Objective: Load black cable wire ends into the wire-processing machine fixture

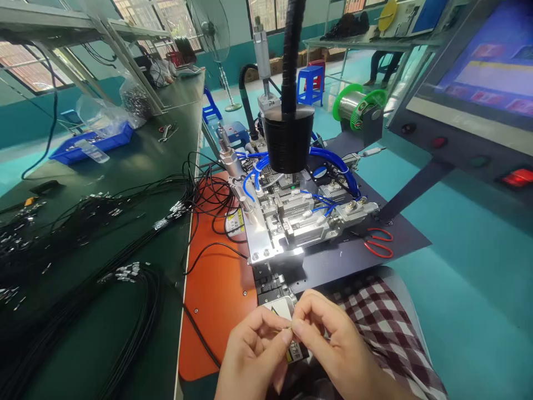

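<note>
My left hand (260,350) and my right hand (328,333) meet low in the middle of the view, just in front of the machine's near end. Thumb and forefinger of each are pinched together, and their tips almost touch. Between them shows a bit of a thin, pale wire (287,329); the fingers cover most of it. Beyond the hands stands a metal bench machine (291,216) with cylinders, clamps and blue air tubes. A label plate (283,305) on its near end is partly hidden by my fingers. A black cable (200,328) crosses the orange plate (220,328) to their left.
Bundles of black cables (141,316) with metal ends lie on the green table (166,344) at left. A blue tray (91,141) sits farther back. Red-handled scissors (378,243) rest right of the machine, below a solder wire spool (358,106). A control screen (483,72) overhangs the right side.
</note>
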Demonstrator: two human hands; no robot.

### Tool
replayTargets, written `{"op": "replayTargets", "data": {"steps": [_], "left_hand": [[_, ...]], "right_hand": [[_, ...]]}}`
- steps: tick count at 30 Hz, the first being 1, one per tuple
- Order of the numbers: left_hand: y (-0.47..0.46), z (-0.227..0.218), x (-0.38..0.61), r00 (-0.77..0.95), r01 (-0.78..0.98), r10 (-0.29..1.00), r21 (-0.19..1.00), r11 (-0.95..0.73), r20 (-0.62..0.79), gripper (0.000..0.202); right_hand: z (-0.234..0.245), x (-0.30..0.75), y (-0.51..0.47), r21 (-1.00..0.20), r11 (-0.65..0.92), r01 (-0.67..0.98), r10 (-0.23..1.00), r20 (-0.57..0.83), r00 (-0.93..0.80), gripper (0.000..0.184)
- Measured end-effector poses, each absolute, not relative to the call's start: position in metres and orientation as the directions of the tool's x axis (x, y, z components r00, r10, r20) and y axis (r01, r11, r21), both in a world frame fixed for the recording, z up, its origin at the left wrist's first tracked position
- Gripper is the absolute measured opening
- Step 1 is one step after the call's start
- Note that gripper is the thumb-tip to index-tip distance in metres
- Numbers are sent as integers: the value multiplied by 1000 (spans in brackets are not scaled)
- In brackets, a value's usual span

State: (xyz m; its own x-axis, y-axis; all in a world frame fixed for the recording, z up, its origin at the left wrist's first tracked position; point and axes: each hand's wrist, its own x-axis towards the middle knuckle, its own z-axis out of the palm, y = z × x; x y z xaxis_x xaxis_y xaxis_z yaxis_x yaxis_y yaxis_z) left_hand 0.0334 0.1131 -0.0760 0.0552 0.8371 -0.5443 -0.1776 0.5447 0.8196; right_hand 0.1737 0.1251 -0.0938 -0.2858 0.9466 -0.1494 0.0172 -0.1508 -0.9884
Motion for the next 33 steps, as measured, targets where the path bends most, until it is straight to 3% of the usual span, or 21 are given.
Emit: {"op": "replayTargets", "data": {"steps": [5, 15, 18, 22, 25, 29, 33], "left_hand": [[124, -78, 23, 140, -133, 821, 811, 569, -553, 31], [154, -76, 20, 89, 62, 854, 859, 508, -512, 18], [154, -69, 17, 38, 209, 890, 874, 438, -455, 17], [151, -73, 4, 67, 555, 967, 815, 167, -244, 5], [148, -88, -6, 201, 702, 979, 695, -157, 18, 14], [150, -106, -13, 454, 749, 857, 416, -516, 245, 28], [156, -109, -14, 583, 696, 732, 248, -674, 353, 32]], "right_hand": [[-95, 169, 136, -921, -368, -127, 888, -307, -341, 23], [-117, 156, 156, -915, -346, -208, 917, -283, -279, 25], [-116, 156, 159, -920, -347, -182, 919, -295, -261, 27], [-115, 156, 164, -907, -384, -173, 906, -334, -258, 26], [-119, 157, 168, -899, -405, -168, 901, -360, -244, 25], [-126, 161, 174, -892, -427, -145, 891, -388, -237, 24], [-129, 163, 178, -885, -445, -138, 880, -403, -252, 25]]}}
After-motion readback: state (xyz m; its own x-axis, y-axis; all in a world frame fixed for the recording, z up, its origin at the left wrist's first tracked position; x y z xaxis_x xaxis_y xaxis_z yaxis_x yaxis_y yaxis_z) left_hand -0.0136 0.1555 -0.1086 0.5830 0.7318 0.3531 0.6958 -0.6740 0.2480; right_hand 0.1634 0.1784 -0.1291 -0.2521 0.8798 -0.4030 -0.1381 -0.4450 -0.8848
